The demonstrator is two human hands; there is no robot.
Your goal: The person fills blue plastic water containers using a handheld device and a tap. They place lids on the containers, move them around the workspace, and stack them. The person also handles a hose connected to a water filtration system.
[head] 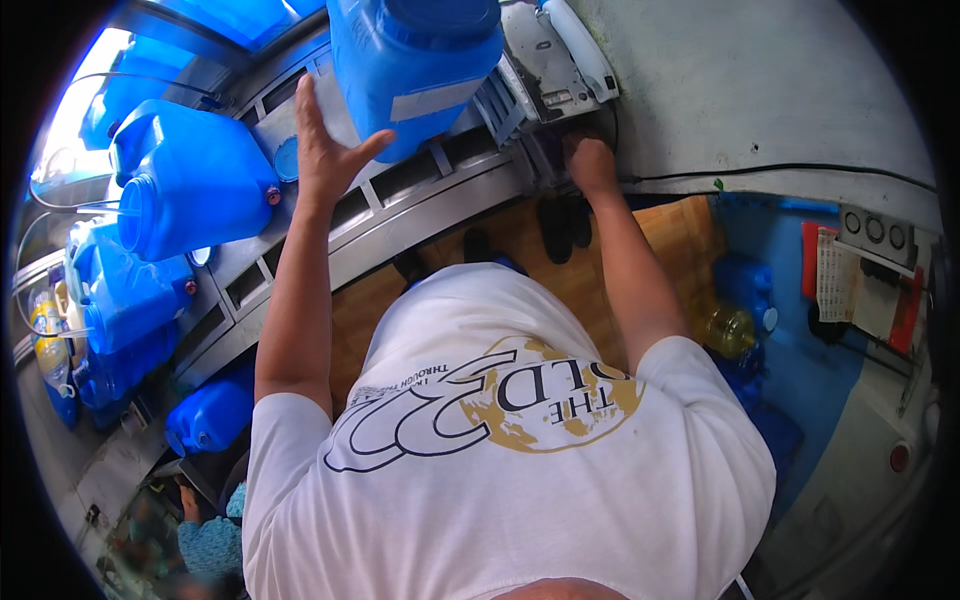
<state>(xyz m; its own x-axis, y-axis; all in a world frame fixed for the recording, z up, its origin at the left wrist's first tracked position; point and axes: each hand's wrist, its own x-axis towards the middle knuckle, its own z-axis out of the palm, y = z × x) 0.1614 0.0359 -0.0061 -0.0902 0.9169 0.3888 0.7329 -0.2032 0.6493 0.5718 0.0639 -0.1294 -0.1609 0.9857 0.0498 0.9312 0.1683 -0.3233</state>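
Observation:
My left hand (327, 154) is raised with the thumb spread from the fingers. It is beside a large blue plastic jug (420, 71) with a blue screw cap and a pale label. The thumb tip overlaps the jug's lower edge, and whether it touches cannot be made out. My right hand (591, 159) reaches into shadow below a worn white appliance (546, 64) by the wall. Its fingers are hidden, so what they hold does not show. Left of my left hand, a loose blue cap (286, 159) lies on the metal counter (420, 214).
Uncapped blue jugs (206, 180) (139, 277) with clear tubes at their mouths stand at left. A black cable (780, 172) runs along the right wall. More blue containers (739, 285) and a yellow bottle (729, 330) are low at right. Another person's sleeve (210, 544) shows at lower left.

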